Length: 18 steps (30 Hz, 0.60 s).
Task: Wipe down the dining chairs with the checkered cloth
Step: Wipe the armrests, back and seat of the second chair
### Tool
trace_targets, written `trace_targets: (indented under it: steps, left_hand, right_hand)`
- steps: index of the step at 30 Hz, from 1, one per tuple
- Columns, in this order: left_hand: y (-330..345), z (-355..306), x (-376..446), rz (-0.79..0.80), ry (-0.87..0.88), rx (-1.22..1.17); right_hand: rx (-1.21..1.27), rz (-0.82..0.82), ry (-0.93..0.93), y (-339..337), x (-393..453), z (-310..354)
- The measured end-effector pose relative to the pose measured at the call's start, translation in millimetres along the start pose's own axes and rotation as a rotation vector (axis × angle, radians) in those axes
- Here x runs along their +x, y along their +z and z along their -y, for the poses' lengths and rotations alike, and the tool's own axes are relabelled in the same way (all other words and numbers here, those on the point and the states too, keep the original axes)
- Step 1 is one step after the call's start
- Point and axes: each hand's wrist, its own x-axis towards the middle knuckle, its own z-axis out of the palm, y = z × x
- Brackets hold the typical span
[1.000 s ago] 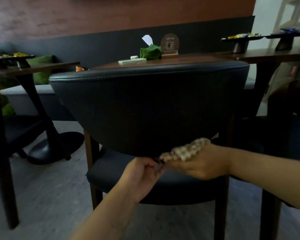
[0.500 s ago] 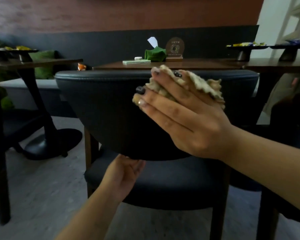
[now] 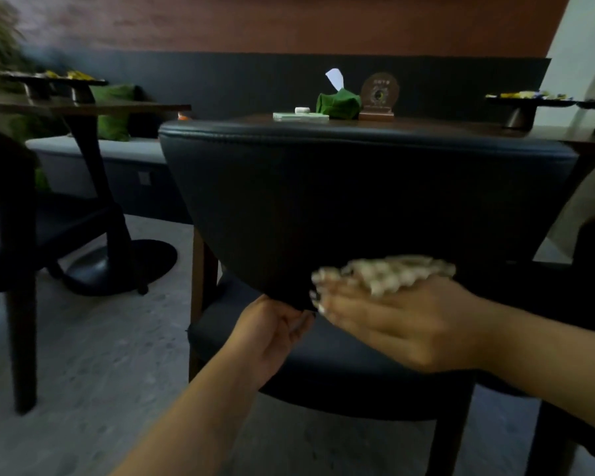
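Note:
A dark padded dining chair point(image 3: 358, 201) with wooden legs stands right in front of me, its curved backrest facing me. My right hand point(image 3: 402, 317) presses the beige checkered cloth point(image 3: 389, 273) flat against the lower part of the backrest; hand and cloth are blurred by motion. My left hand point(image 3: 272, 331) grips the bottom edge of the backrest, just left of the right hand, above the seat point(image 3: 340, 372).
Behind the chair is a wooden table point(image 3: 426, 127) with a green tissue holder point(image 3: 339, 103), a round sign point(image 3: 378, 94) and a flat green pack. Another chair point(image 3: 21, 242) and a pedestal table point(image 3: 93, 187) stand at left. A dark chair sits at the right edge.
My right hand has swept the cloth from the top of the backrest down to its lower edge. My left hand stays at the bottom edge of the backrest.

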Motion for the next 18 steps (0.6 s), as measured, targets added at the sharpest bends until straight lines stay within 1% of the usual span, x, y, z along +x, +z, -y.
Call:
trace_targets:
  steps: [1,3,5,6,7,9,11,13,16,17,18]
  left_hand:
    - [0.1,-0.1,0.8,-0.004,-0.002,-0.005]
    - [-3.8,-2.0,0.8,-0.021,0.007,-0.01]
    - [-14.1,-5.4,-0.2,-0.02,0.03,-0.015]
    - [-19.7,-7.6,-0.6,-0.011,0.033,-0.021]
    - [-24.0,-9.5,-1.2,0.002,0.031,-0.025]
    - [-27.6,-10.9,-0.8,0.019,0.024,-0.019]
    - [-26.7,-9.9,1.5,0.02,0.02,-0.008]
    - [-28.2,-9.8,2.8,0.01,0.022,-0.019]
    - [-30.4,-12.7,-1.4,0.033,0.009,-0.003]
    - [-30.9,-12.8,-2.9,0.048,0.003,0.008]
    - [-31.3,-13.0,-4.1,0.057,0.0,0.019]
  right_hand:
    - [0.019,-0.082,0.015,-13.1,13.7,-5.8]
    - [-0.117,-0.215,0.038,-32.5,40.2,-19.5]
    - [-0.27,-0.283,0.054,-37.8,58.9,-25.3]
    - [-0.303,-0.285,0.05,-34.7,62.7,-24.5]
    - [-0.318,-0.268,0.038,-28.7,62.5,-21.7]
    - [-0.345,-0.172,-0.023,-9.7,51.3,-11.8]
    - [-0.383,0.009,-0.128,14.1,30.7,-0.4]
    - [-0.385,0.168,-0.187,38.2,10.8,11.6]
    - [-0.289,0.326,-0.123,57.7,-6.1,25.7]
    - [-0.25,0.328,-0.092,58.5,-7.3,28.5]
    - [-0.216,0.291,-0.063,55.8,-4.5,29.8]
